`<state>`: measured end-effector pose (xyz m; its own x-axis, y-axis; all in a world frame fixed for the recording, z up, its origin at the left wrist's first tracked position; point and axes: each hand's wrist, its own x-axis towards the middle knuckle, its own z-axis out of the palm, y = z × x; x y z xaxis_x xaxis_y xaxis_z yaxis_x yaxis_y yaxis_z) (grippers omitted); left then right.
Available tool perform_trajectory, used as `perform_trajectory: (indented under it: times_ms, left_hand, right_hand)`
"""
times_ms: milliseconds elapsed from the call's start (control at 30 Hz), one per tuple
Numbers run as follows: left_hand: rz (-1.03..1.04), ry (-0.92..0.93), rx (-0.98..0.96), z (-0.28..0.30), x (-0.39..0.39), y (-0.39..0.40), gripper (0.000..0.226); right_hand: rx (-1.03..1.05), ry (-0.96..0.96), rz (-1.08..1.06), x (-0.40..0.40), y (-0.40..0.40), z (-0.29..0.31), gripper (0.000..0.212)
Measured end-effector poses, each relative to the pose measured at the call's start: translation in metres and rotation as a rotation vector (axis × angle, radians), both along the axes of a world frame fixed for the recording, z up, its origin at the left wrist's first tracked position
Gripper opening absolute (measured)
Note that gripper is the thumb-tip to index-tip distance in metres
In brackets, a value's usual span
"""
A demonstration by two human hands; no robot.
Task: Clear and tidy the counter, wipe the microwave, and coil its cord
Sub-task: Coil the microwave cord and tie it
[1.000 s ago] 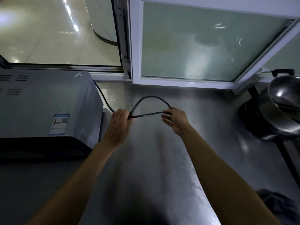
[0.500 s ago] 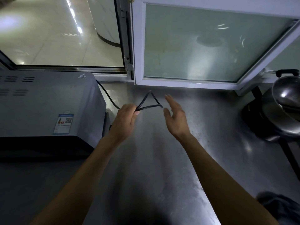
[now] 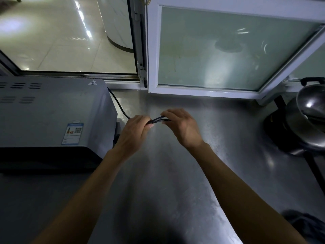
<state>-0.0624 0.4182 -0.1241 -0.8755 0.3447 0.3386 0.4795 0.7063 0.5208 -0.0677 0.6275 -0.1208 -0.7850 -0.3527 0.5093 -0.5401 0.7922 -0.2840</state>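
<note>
Nearby: microwave left, wok right, window behind.

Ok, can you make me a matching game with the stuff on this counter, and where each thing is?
Things:
1. microwave
2. cord
3. wok
4. dark cloth

Places:
A. near right corner of the counter
B. held between the left hand and right hand
C. far right edge
D. left side, below the window

Pairs: 1-D, 2-B, 3-C, 4-A
</note>
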Motion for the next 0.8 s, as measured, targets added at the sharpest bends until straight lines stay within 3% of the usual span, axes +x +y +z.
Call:
perform_trajectory:
  times_ms: [233,433,600,800]
  left_hand:
    - [0.061,-0.063,-0.022,-0.023,-0.001,-0.005,0.021]
    - [0.103,-0.152,-0.016,-0.028,-0.014,-0.006,0.023]
    - [0.11,-0.24,0.099,-0.026,-0.02,-0.008,0.035]
    - [0.121,-0.211,0.084,-0.019,-0.02,-0.002,0.033]
  right_hand:
    - [-0.025,-0.015,-0.102,0.004,0.002,0.003,0.022]
    - [-0.255,-0.021,-0.145,-0.002,-0.004,0.009,0.014]
    - [-0.386,-0.041,-0.089,-0.015,-0.012,0.023,0.015]
    - [-0.662,-0.293,-0.104,-0.025,-0.03,0.019,0.013]
